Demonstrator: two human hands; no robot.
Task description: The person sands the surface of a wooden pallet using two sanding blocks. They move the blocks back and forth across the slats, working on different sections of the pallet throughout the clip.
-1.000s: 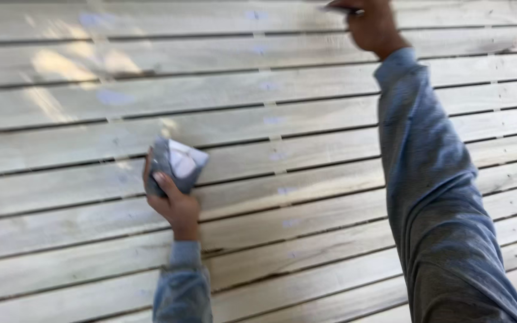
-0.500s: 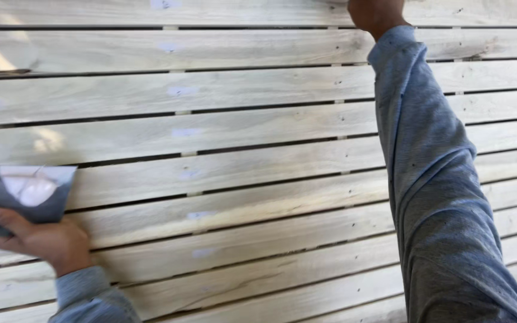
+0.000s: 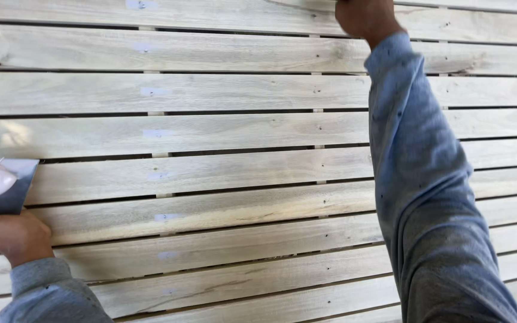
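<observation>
Hands, two; perhaps one trowel

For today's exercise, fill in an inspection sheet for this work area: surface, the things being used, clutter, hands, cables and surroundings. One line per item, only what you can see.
Surface: pale wooden slats running across the whole view, dark gaps between them, small pale patches spotted down the boards.
Things in use: a flat grey board with a lump of white paste on it, at the left edge.
Clutter: nothing seen.
Hands: left hand grips the grey board from below; right hand is raised to the top slat, partly cut off by the frame, so whether it holds anything cannot be told. Both arms wear grey sleeves.
Cables: nothing seen.
Surroundings: nothing seen beyond the slats.
</observation>
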